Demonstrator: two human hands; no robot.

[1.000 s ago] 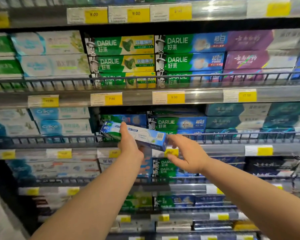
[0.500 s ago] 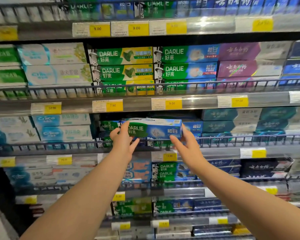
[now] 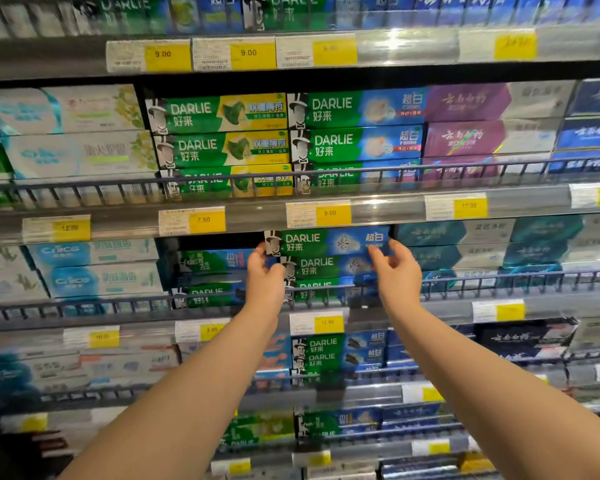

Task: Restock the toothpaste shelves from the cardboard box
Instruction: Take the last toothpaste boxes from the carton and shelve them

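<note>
Darlie toothpaste box [image 3: 326, 242], green and blue, lies mid-frame on top of two matching boxes [image 3: 323, 266], just under the 9.00 price tag [image 3: 329, 213]. I see my left hand [image 3: 264, 271] gripping its left end and my right hand [image 3: 397, 271] pinching its right end. A wire rail [image 3: 482, 284] crosses the stack's front. Teal boxes [image 3: 465, 233] crowd its right side.

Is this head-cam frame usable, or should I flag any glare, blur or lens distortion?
Head view: the store light is even, with glare on the upper price rail. The top row of boxes and the frame's edges are smeared. The Darlie box held between the left hand and right hand reads sharp. The wide-angle lens bows the wire shelf fence.
</note>
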